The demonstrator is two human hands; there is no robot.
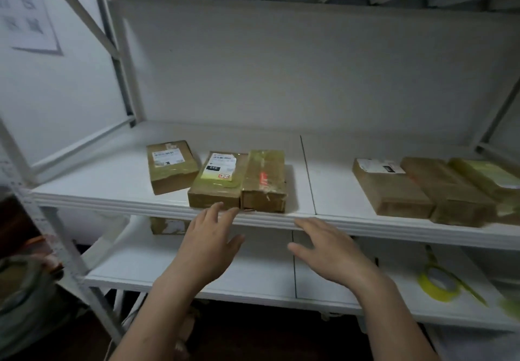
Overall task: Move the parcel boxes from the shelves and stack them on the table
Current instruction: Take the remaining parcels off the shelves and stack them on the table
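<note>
Both my hands are open, fingers straight and slightly spread, and hold nothing. My left hand (209, 245) reaches up to the front edge of the upper shelf (112, 205), its fingertips just below the front face of the labelled box (216, 183) – whether they touch it I cannot tell. Against that box's right side sits the taped box (264, 183), both at the front edge. My right hand (329, 253) hangs in front of the shelf edge, below and to the right of the taped box, apart from it. A third box (171, 166) lies further back on the left. Three more boxes (447, 191) lie side by side near the shelf's right end – well apart from both hands. On the lower shelf (168, 270) lie another box (168, 225) at the back and a yellow tape roll (439, 281) at the right.
</note>
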